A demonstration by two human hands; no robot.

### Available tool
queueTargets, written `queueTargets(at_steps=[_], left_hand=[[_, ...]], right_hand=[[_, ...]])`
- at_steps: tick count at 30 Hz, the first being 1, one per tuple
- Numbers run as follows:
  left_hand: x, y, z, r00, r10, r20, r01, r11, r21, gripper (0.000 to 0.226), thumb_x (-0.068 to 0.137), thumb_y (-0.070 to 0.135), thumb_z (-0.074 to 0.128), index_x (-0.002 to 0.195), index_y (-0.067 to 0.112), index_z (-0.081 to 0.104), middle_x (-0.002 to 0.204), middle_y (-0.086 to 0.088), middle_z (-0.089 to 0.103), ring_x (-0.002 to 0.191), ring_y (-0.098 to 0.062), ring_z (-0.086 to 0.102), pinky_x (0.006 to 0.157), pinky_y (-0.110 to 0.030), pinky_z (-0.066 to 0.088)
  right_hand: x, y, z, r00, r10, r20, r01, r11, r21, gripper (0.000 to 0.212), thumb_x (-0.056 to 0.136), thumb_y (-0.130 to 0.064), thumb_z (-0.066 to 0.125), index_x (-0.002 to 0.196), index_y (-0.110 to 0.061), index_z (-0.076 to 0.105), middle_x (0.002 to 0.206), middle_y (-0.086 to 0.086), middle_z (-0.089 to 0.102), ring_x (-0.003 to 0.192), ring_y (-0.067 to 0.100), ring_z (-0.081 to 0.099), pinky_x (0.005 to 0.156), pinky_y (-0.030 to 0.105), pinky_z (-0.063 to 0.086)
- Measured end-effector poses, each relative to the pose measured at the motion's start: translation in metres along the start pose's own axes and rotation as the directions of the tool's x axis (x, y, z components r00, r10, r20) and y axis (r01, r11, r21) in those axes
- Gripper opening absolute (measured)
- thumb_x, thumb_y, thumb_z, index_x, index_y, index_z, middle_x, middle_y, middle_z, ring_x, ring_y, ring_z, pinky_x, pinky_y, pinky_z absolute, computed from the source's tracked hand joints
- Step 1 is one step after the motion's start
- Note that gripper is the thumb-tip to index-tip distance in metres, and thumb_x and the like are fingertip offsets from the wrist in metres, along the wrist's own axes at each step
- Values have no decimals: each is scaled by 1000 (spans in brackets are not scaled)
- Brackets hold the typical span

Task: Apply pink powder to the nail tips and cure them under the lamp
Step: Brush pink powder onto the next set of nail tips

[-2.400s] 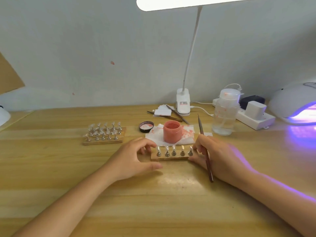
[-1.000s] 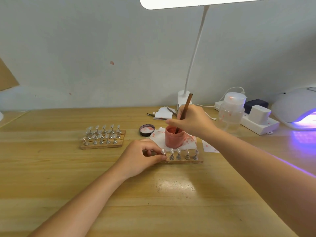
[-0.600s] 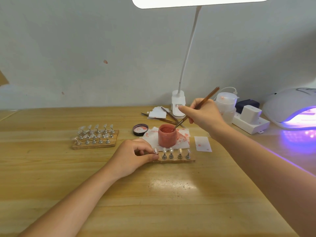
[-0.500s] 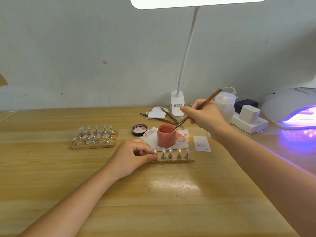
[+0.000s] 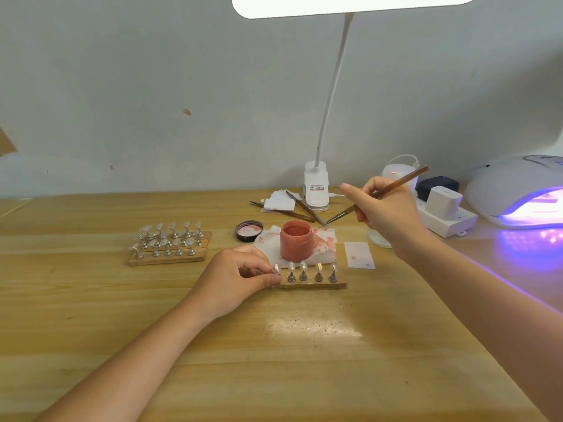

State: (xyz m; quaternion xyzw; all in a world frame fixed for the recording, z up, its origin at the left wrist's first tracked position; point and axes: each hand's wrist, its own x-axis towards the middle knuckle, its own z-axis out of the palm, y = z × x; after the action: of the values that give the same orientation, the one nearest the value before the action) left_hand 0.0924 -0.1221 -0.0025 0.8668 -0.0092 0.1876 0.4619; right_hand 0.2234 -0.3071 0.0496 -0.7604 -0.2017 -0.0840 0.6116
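- Wooden, pale and glossy, the tabletop [image 5: 304,360] fills the near view, with both bare forearms reaching in over it.
- Nearest the camera, the left hand [image 5: 234,278] pinches the leftmost clear nail tip [image 5: 276,268] between thumb and curled forefinger, at the left end of the small wooden strip holder [image 5: 310,284]; four more tips on silver stands sit upright along it.
- Just behind the strip, the open pink powder jar [image 5: 296,240] stands on a stained white tissue [image 5: 326,242], its black lid [image 5: 249,230] lying to the left.
- Above and right of the jar, the right hand [image 5: 387,208] grips a thin brown-handled brush [image 5: 377,194], fingers curled round the shaft; a second ago its tip was inside the jar, and now it is lifted clear, pointing down beside the rim.
- That suggests the brush is loaded and the pinched tip gets powder next.
- Further left, a second wooden holder of clear tips [image 5: 169,243] waits.
- At the far right, the white curing lamp [image 5: 518,190] glows violet, well apart from the strip.
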Motion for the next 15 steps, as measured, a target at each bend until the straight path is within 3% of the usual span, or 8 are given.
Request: queueTargets(at_steps=[6, 8, 10, 12, 15], left_hand=[[1, 1, -1, 1000, -27, 7, 26, 996, 89, 22, 67, 18, 79, 61, 34, 65, 74, 10, 61, 63, 4, 52, 60, -5, 37], [1, 5, -4, 998, -52, 16, 49, 987, 151, 18, 65, 27, 79, 71, 35, 64, 80, 13, 60, 72, 4, 52, 65, -4, 37], [2, 11, -9, 999, -41, -4, 41, 972, 230, 32, 63, 40, 80, 86, 40, 58, 92, 18, 56, 83, 6, 50, 70, -6, 35], [3, 22, -9, 999, 30, 23, -36, 937, 347, 49, 58, 59, 74, 98, 43, 49, 104, 26, 49, 92, 8, 45, 77, -15, 34], [6, 41, 8, 973, 174, 152, -230, 791, 567, 63, 58, 72, 57, 113, 40, 51, 109, 26, 40, 101, 5, 33, 84, -21, 18]], right_hand=[[-27, 1, -11, 999, -25, -26, 29, 982, 189, 25, 87, -31, 60, 72, -12, 56, 51, 0, 64, 38, 5, 50, 44, 12, 43], [-35, 4, -13, 999, 0, -44, 10, 975, 224, 22, 89, -33, 57, 75, -15, 59, 56, 0, 67, 41, 5, 53, 46, 12, 44], [-45, 10, -14, 997, 58, -51, -42, 962, 268, 24, 91, -34, 52, 79, -16, 62, 61, 0, 69, 44, 6, 56, 46, 14, 45], [-54, 16, -14, 993, 112, -37, -96, 948, 302, 28, 94, -36, 45, 83, -18, 64, 65, 0, 71, 49, 8, 60, 45, 16, 46], [-66, 23, -14, 996, 93, 14, -93, 958, 271, 37, 92, -43, 37, 86, -20, 65, 69, 0, 71, 55, 12, 65, 47, 18, 49]])
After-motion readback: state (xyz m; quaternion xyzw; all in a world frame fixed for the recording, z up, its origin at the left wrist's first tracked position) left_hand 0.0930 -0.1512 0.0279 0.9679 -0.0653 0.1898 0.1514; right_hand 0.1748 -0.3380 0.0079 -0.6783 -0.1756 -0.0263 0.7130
